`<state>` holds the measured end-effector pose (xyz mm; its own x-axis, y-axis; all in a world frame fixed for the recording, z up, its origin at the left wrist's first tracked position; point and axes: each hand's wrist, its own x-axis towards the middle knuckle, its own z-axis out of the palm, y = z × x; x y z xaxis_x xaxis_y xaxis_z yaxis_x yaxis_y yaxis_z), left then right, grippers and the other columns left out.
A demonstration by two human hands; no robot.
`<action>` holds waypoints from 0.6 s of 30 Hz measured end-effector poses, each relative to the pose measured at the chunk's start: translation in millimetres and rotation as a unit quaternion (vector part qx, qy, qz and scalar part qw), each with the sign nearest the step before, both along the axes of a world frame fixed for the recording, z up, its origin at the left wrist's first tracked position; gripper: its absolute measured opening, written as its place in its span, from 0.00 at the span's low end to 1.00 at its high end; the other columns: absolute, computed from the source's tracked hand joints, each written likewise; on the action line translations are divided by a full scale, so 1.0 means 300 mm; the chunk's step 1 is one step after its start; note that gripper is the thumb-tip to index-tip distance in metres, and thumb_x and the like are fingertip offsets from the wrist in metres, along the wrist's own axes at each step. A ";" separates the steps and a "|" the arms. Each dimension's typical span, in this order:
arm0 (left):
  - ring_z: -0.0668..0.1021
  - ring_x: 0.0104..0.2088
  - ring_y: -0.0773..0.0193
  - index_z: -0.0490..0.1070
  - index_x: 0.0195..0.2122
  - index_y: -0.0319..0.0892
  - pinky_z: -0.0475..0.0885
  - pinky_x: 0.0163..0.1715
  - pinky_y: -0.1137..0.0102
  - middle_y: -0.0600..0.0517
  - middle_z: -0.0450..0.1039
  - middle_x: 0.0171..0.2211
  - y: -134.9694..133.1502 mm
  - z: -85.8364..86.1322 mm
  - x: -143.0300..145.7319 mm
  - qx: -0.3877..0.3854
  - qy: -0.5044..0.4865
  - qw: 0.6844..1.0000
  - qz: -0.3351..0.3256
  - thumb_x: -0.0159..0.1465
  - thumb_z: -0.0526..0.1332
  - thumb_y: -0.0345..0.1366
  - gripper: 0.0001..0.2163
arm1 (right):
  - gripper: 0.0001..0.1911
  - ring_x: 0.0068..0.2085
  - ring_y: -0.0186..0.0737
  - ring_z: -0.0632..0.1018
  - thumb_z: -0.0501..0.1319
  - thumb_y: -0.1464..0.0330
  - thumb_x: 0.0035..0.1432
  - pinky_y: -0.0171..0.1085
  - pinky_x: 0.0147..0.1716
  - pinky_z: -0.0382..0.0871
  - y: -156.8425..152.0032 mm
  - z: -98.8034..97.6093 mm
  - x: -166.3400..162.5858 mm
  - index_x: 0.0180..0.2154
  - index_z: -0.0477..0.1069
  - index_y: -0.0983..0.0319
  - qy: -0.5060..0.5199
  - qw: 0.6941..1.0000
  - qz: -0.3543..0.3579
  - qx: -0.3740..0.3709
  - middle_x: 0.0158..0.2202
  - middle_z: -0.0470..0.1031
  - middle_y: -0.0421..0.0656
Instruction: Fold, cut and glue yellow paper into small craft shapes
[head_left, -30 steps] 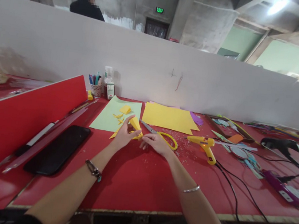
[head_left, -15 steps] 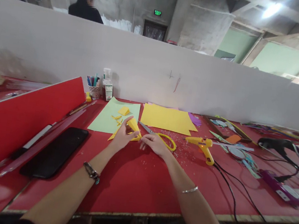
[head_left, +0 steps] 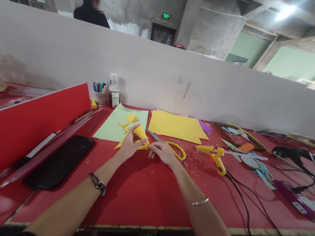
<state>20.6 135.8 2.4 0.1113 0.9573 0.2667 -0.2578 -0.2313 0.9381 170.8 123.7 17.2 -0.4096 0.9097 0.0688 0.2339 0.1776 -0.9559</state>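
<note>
My left hand (head_left: 130, 145) is closed around a folded piece of yellow paper (head_left: 140, 132), its thumb on the near side. At the paper's right corner, the fingertips of my right hand (head_left: 162, 152) are pinched together; the exact grip is too small to make out. Just beyond that hand lie scissors (head_left: 177, 150) with yellow handles, their blades pointing left. Under and beside my left hand is another pointed yellow paper piece (head_left: 119, 144). A small folded yellow piece (head_left: 131, 118) and several yellow scraps (head_left: 123, 125) rest on a pale green sheet (head_left: 106, 127).
Yellow sheets (head_left: 175, 126) lie behind the scissors. A yellow glue gun (head_left: 213, 155) with its cord is on the right, near a purple power strip (head_left: 297, 200). To the left are a black phone (head_left: 60, 161), a red board (head_left: 28, 132), a pen cup (head_left: 100, 97) and a bottle (head_left: 114, 93).
Both hands keep nearly the same hold on the yellow paper. The whole view has shifted very slightly; nothing on the table has visibly moved.
</note>
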 end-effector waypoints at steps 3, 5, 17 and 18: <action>0.73 0.29 0.68 0.51 0.50 0.43 0.70 0.30 0.71 0.58 0.68 0.25 0.005 -0.003 -0.001 -0.003 0.001 1.000 -0.001 0.45 0.63 0.35 0.32 | 0.19 0.16 0.28 0.68 0.56 0.53 0.43 0.29 0.19 0.61 0.003 -0.003 -0.004 0.22 0.65 0.64 0.001 1.000 -0.003 0.010 0.14 0.68 0.36; 0.73 0.29 0.68 0.51 0.50 0.43 0.70 0.30 0.71 0.58 0.68 0.25 0.008 -0.006 -0.003 -0.002 0.001 1.000 -0.002 0.44 0.64 0.35 0.32 | 0.19 0.16 0.28 0.68 0.56 0.53 0.44 0.29 0.19 0.61 0.003 -0.005 -0.004 0.22 0.65 0.64 -0.003 1.000 -0.006 0.016 0.14 0.68 0.36; 0.71 0.25 0.71 0.53 0.50 0.42 0.67 0.28 0.73 0.59 0.67 0.23 -0.012 0.018 0.004 0.007 0.020 1.000 -0.006 0.43 0.64 0.37 0.33 | 0.21 0.16 0.27 0.66 0.54 0.52 0.46 0.28 0.17 0.59 -0.020 0.004 -0.020 0.19 0.63 0.64 -0.018 1.000 0.003 0.001 0.13 0.65 0.36; 0.70 0.25 0.71 0.53 0.50 0.42 0.67 0.28 0.73 0.59 0.67 0.23 -0.013 0.020 0.005 0.007 0.022 1.000 -0.009 0.43 0.64 0.37 0.33 | 0.21 0.16 0.27 0.66 0.54 0.52 0.46 0.28 0.17 0.59 -0.019 0.005 -0.021 0.19 0.63 0.64 -0.018 1.000 0.002 0.000 0.13 0.65 0.36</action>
<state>22.0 131.9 8.5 0.1395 0.9517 0.2736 -0.2205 -0.2395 0.9455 164.6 117.8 18.6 -0.4150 0.9082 0.0543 0.2675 0.1788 -0.9468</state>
